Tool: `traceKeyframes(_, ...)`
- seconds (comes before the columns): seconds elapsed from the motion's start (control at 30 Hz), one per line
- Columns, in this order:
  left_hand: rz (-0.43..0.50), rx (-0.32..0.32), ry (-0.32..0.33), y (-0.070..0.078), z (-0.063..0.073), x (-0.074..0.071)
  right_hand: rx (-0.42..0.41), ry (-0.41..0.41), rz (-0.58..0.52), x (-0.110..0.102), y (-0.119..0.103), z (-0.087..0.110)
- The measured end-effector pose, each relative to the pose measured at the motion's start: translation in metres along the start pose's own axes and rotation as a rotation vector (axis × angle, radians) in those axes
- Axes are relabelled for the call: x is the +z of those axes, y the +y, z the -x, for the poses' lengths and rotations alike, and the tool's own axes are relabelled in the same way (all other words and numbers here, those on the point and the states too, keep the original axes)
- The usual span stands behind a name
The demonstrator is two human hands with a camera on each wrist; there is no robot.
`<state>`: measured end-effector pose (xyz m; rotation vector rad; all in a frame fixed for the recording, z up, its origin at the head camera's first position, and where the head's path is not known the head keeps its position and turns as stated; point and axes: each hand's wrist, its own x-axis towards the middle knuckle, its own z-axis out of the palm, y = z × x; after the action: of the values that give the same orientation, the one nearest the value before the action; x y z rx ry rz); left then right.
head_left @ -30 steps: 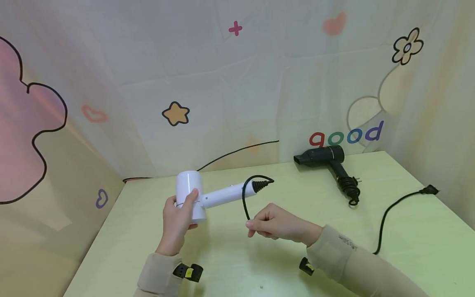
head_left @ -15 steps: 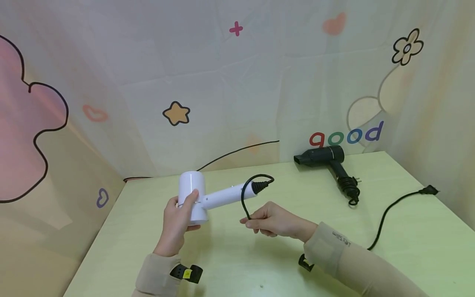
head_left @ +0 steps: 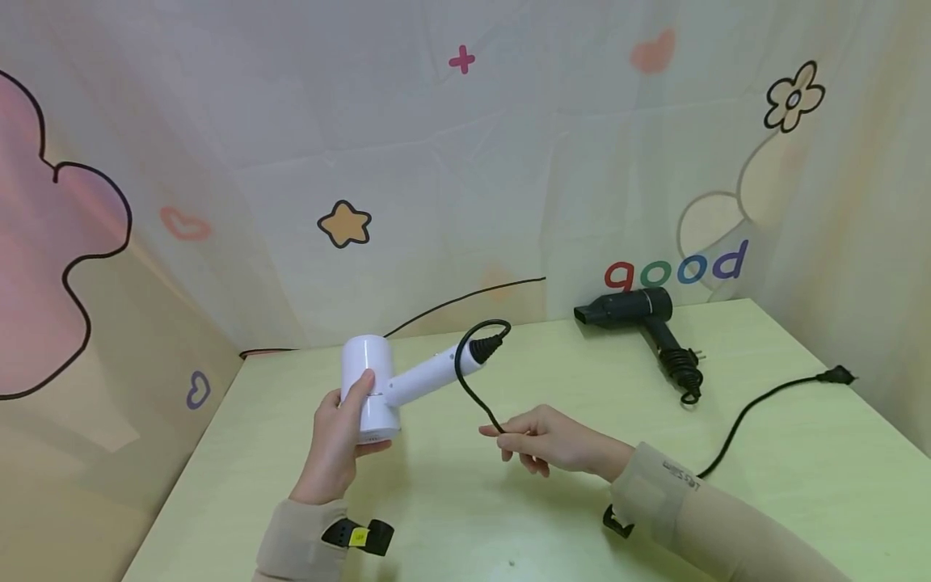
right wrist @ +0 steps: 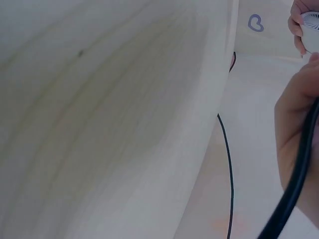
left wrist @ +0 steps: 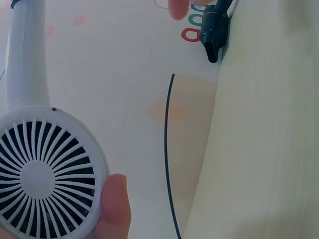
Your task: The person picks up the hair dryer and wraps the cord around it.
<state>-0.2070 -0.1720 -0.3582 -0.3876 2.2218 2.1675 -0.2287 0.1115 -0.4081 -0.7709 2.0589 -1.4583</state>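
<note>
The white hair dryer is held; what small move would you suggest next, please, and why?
Perhaps the right hand should draw the black cord under the handle: it pinches this cord, which crosses in front, and the left hand grips the barrel.

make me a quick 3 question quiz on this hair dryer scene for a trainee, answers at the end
1. Multiple choice: which grip is holding the white hair dryer by its thick head?
A) right
B) left
C) neither

2. True or false: the plug at the right edge of the table lies apart from the black hair dryer.

3. Fill the gap: between thumb and fingers, the right grip holds the white hair dryer's ____.

Key:
1. B, the left grip
2. True
3. Cord
</note>
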Motion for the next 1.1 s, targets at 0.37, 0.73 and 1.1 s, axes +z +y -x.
traceKeyframes(0.37,0.016,0.011,-0.055,0.003,0.002,-0.008,0.041,-0.017,0.046,-0.016,0.006,0.009)
traceKeyframes(0.73,-0.019,0.014,-0.11,-0.001,0.003,-0.01,0.145,0.14,0.06,-0.042,-0.006,-0.003)
traceKeyframes(1.1,-0.083,0.024,-0.181,-0.006,0.002,-0.017,0.134,0.223,0.102,-0.066,-0.024,0.007)
